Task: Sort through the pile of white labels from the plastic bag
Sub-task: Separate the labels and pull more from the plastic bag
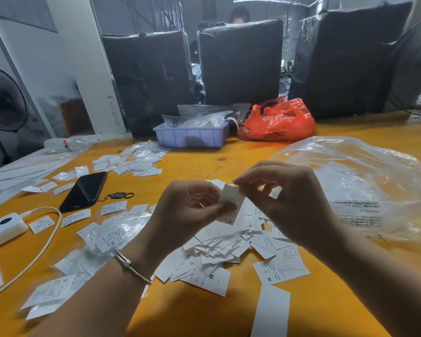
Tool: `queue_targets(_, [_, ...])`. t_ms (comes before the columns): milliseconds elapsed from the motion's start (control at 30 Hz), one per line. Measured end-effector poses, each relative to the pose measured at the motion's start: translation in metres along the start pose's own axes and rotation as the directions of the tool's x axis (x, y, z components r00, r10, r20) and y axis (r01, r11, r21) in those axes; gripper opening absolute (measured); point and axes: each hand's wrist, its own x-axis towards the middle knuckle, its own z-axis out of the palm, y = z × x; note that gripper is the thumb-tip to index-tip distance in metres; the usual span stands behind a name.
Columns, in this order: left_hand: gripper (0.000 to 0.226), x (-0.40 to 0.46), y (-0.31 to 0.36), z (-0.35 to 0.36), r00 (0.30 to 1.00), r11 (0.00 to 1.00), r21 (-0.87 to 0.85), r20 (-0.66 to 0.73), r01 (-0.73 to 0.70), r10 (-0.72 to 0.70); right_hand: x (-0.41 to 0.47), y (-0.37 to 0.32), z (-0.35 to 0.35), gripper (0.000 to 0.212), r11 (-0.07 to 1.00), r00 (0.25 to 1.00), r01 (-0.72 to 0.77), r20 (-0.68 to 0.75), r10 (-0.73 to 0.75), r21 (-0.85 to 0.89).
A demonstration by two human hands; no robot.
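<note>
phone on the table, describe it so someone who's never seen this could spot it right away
Start at the yellow table and look to its left half, beyond the person's left hand. There the phone lies flat among scattered white labels, with a small dark key fob at its near right corner. It is the only black, glossy slab there; the nearby power bank is white and has a cable.

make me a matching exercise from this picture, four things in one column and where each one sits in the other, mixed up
Things:
1. black phone
2. red plastic bag
3. clear plastic bag
4. white label

Places:
A. far side of the table, beside the lilac tray
B. pinched between left hand and right hand
C. on the table, left of the hands
D. on the table, right of the hands

Pairs: 1-C, 2-A, 3-D, 4-B
</note>
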Motion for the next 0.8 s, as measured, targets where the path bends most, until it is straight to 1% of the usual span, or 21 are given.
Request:
queue_targets(67, [0.017,0.000,-0.001,0.000,1.000,1.000,0.004,0.007,0.004,-0.004,-0.002,-0.002,0.002,0.010,0.995,0.997,0.061,0.049,-0.058,-0.074])
queue_targets(133, [0.015,0.000,-0.002,0.000,1.000,1.000,0.001,0.013,0.013,-0.013,-0.004,-0.004,0.004,0.009,0.980,0.990,0.137,0.061,-0.129,-0.147])
queue_targets(233, [0.018,0.000,-0.003,-0.001,0.999,0.999,-0.012,0.001,0.039,-0.039,-0.007,-0.006,0.005,0.015,0.961,0.983,0.179,0.066,-0.169,-0.211])
queue_targets(367, [0.023,0.000,-0.002,-0.001,0.998,0.995,-0.076,-0.036,0.058,-0.061,-0.008,0.000,0.002,0.028,0.991,0.996,0.043,0.089,-0.032,-0.124])
queue_targets(500, [0.020,0.001,-0.003,-0.003,0.994,0.989,-0.119,-0.042,0.092,-0.098,-0.005,0.003,0.007,0.024,0.993,0.988,0.054,0.150,-0.038,-0.107])
queue_targets(633, [0.026,0.001,-0.003,-0.003,0.995,0.993,-0.067,0.001,0.101,-0.101,-0.005,0.005,0.008,0.018,0.997,0.987,0.034,0.161,-0.022,-0.072])
queue_targets(733, [0.028,0.001,-0.003,-0.002,0.996,0.996,-0.036,-0.028,0.080,-0.081,-0.004,0.008,0.007,0.018,0.999,0.989,-0.019,0.145,0.024,-0.040])
queue_targets(800, [0.028,0.002,-0.003,-0.004,0.995,0.994,-0.066,-0.043,0.082,-0.085,-0.005,0.010,0.009,0.019,0.997,0.985,-0.067,0.156,0.070,-0.026])
